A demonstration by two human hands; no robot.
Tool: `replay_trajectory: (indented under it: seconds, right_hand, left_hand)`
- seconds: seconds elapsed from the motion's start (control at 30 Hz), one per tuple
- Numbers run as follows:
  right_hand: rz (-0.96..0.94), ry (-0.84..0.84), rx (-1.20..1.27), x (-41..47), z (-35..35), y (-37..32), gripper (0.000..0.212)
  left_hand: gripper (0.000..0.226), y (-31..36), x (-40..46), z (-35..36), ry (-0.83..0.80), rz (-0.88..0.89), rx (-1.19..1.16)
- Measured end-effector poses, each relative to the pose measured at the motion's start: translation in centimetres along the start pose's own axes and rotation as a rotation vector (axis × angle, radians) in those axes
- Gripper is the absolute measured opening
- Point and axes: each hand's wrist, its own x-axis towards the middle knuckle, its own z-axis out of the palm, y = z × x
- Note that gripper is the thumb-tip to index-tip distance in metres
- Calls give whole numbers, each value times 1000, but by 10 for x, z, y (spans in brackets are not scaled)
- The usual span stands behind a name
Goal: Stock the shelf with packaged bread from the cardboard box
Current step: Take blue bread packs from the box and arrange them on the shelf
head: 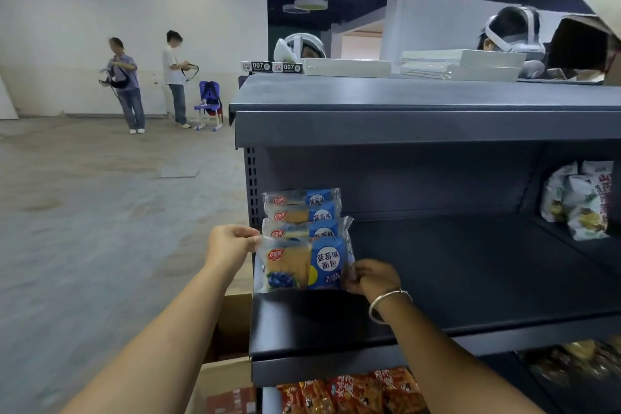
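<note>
At the left end of the middle shelf [437,306], I have a bread pack [304,264] standing up, right at the front of a short row. My left hand [232,242] pinches its top left corner. My right hand [371,276] pinches its right edge, low down. The fingers of both hands are curled in tight on the wrapper.

Behind it stand three more bread packs [302,212], one after the other, all facing me. The new one looks very close to the one behind; I cannot tell if they touch.

To do this bit well, I think I should push the pack back until it leans on the row. I want it straight up, with the picture side facing out like the others. I should let go with one hand first and see if it stays. The wrapper is soft and slippery, so it could flop forward.

The cardboard box [228,366] sits down low beside the shelf, under my left arm. More snack bags [578,205] sit further right, and red packs [353,390] lie on the shelf below.
</note>
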Motion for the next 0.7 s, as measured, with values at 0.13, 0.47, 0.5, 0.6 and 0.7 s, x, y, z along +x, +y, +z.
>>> replay_trajectory:
  seconds: [0.13, 0.47, 0.5, 0.6, 0.7]
  right_hand:
    - [2, 3, -12, -2, -3, 1, 38]
    - [-7, -13, -119, -6, -3, -3, 42]
    - [-2, -11, -121, -8, -4, -3, 52]
    - [-5, 7, -127, -15, -9, -5, 65]
    - [6, -2, -91, -27, -18, -3, 68]
  left_hand:
    - [11, 3, 3, 0, -10, 23, 38]
    - [22, 5, -12, -1, -34, -31, -27]
    - [25, 7, -15, -2, -41, -36, -32]
    - [40, 11, -24, -2, -48, -53, -65]
    - [56, 12, -38, -1, -25, -61, -62]
